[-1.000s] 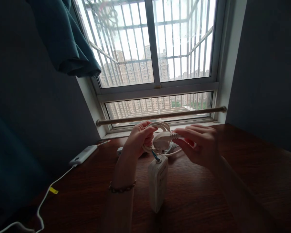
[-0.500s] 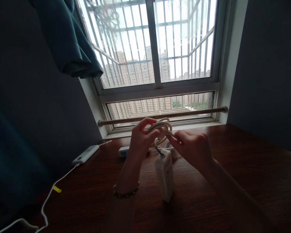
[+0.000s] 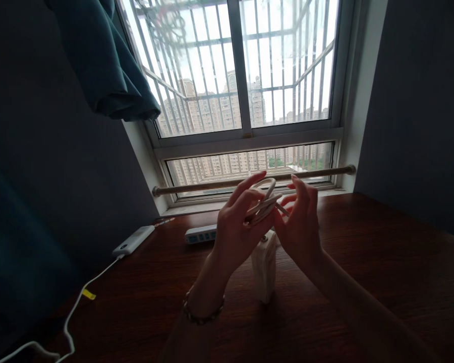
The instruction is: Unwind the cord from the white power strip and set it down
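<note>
A looped white cable (image 3: 264,207) is bunched between my two hands, above the table. My left hand (image 3: 239,222) is closed around the coil, its index finger stretched along the top. On the other side my right hand (image 3: 299,217) pinches a piece of the cable between thumb and fingers, partly hidden behind the hand. Just below hangs or stands a white power adapter (image 3: 264,272), upright, with its cable socket end at the top; whether it touches the table I cannot tell. My hands cover part of its upper end.
Behind my left wrist lies a white power strip (image 3: 200,235). A white power bank (image 3: 134,241) with a white charging cord (image 3: 75,307) and yellow tag (image 3: 89,294) is at the left. The wooden table (image 3: 382,262) reaches a window with a rail (image 3: 310,174); a teal curtain (image 3: 113,75) hangs upper left.
My left hand has shifted right and closed more over the coil. My right hand has turned upward with its fingers raised. The adapter has moved slightly right and up.
</note>
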`<state>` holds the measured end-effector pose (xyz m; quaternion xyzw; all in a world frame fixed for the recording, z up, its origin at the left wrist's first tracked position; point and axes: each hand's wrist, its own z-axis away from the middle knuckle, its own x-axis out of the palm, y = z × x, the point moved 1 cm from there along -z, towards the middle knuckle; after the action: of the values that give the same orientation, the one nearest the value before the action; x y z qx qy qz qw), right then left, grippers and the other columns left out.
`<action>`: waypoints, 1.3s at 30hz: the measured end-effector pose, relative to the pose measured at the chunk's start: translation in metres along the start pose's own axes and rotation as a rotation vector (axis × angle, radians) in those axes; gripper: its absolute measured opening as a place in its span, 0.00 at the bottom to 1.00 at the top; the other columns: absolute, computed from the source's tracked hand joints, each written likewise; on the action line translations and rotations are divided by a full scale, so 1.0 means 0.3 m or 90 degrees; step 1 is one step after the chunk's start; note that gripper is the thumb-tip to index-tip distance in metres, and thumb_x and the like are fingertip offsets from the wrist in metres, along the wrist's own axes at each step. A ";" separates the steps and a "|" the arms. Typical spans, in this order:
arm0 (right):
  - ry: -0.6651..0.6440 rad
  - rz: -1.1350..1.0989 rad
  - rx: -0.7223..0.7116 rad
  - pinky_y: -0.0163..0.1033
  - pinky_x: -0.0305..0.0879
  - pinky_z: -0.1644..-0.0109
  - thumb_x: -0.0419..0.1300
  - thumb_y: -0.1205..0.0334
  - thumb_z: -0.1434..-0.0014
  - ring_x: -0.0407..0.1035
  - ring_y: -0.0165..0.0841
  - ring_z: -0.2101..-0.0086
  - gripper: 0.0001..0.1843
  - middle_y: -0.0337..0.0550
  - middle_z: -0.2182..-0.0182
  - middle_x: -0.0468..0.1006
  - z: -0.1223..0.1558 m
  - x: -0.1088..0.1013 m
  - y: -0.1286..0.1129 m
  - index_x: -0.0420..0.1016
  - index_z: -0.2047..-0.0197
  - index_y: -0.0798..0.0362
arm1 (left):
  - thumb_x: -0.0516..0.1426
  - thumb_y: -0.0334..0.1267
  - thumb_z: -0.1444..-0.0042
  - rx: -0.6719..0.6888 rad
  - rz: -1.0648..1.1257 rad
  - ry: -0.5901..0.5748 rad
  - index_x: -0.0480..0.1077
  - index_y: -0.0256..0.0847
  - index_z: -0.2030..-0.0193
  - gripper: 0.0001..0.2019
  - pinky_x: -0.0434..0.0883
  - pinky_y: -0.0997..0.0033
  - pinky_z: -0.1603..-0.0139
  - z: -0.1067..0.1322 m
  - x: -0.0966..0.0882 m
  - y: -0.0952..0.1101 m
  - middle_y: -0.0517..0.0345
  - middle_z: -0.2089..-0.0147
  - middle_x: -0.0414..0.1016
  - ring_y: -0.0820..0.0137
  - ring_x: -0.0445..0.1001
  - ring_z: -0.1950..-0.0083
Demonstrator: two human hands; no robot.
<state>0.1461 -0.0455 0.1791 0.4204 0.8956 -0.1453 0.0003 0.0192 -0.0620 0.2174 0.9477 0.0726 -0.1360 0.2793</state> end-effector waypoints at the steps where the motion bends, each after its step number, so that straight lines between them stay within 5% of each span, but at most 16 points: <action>1: 0.011 0.012 -0.032 0.45 0.71 0.59 0.54 0.62 0.40 0.66 0.42 0.54 0.31 0.60 0.47 0.58 -0.009 -0.004 0.000 0.45 0.38 0.54 | 0.61 0.33 0.50 -0.010 0.018 -0.009 0.68 0.41 0.64 0.07 0.70 0.75 0.69 -0.001 -0.002 -0.002 0.54 0.38 0.62 0.67 0.73 0.56; 4: -0.005 0.027 -0.179 0.55 0.60 0.44 0.52 0.68 0.41 0.54 0.47 0.43 0.28 0.59 0.45 0.58 -0.040 -0.020 0.002 0.49 0.39 0.55 | 0.61 0.33 0.50 -0.042 0.077 -0.053 0.67 0.41 0.64 0.07 0.68 0.77 0.75 -0.005 -0.017 -0.015 0.54 0.37 0.61 0.74 0.73 0.66; 7: -0.066 -0.020 -0.271 0.54 0.57 0.40 0.52 0.70 0.40 0.58 0.43 0.44 0.20 0.56 0.50 0.67 -0.058 -0.038 0.009 0.55 0.45 0.57 | 0.62 0.33 0.51 -0.033 0.097 -0.098 0.67 0.40 0.65 0.08 0.63 0.79 0.81 -0.009 -0.031 -0.027 0.50 0.38 0.61 0.81 0.68 0.76; 12: -0.049 -0.011 -0.189 0.44 0.69 0.59 0.55 0.65 0.43 0.69 0.39 0.62 0.09 0.48 0.64 0.71 -0.047 -0.052 0.021 0.59 0.59 0.54 | 0.62 0.30 0.52 0.015 0.084 -0.118 0.68 0.39 0.63 0.09 0.72 0.78 0.72 -0.008 -0.016 -0.028 0.48 0.38 0.61 0.67 0.74 0.57; 16: 0.004 0.065 -0.138 0.40 0.65 0.72 0.53 0.62 0.45 0.66 0.37 0.74 0.08 0.42 0.73 0.67 -0.030 -0.051 0.019 0.56 0.64 0.52 | 0.62 0.27 0.53 0.074 0.058 -0.098 0.71 0.39 0.61 0.11 0.76 0.73 0.62 -0.002 0.006 -0.012 0.49 0.39 0.62 0.65 0.73 0.51; 21: 0.020 0.073 -0.160 0.40 0.64 0.69 0.51 0.63 0.45 0.66 0.38 0.72 0.08 0.44 0.72 0.68 -0.019 -0.046 0.014 0.54 0.62 0.52 | 0.61 0.31 0.50 0.097 -0.015 -0.080 0.69 0.40 0.60 0.10 0.76 0.72 0.61 0.007 0.009 0.008 0.49 0.41 0.64 0.67 0.73 0.53; 28: 0.002 0.021 -0.136 0.41 0.63 0.66 0.52 0.65 0.47 0.64 0.38 0.69 0.11 0.43 0.69 0.66 -0.016 -0.038 0.022 0.53 0.61 0.51 | 0.59 0.33 0.46 0.106 -0.093 -0.111 0.67 0.39 0.61 0.07 0.68 0.64 0.46 0.011 0.003 0.025 0.48 0.49 0.70 0.61 0.63 0.39; 32: -0.070 -0.091 -0.093 0.38 0.62 0.63 0.56 0.70 0.52 0.65 0.35 0.65 0.15 0.45 0.63 0.66 -0.050 -0.064 0.023 0.54 0.63 0.52 | 0.59 0.32 0.47 0.111 -0.049 -0.097 0.68 0.38 0.61 0.07 0.70 0.68 0.50 0.015 0.011 0.013 0.47 0.42 0.64 0.64 0.68 0.45; 39: -0.267 -0.052 -0.116 0.38 0.62 0.64 0.57 0.72 0.51 0.67 0.36 0.65 0.16 0.42 0.68 0.72 -0.096 -0.116 0.030 0.63 0.57 0.55 | 0.60 0.31 0.48 0.141 -0.045 -0.101 0.69 0.38 0.62 0.07 0.72 0.74 0.60 0.006 0.019 -0.017 0.50 0.46 0.66 0.69 0.72 0.53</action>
<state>0.1789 -0.0587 0.2086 0.3428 0.9017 -0.1480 0.2182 0.0232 -0.0585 0.2117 0.9559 0.0683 -0.2272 0.1732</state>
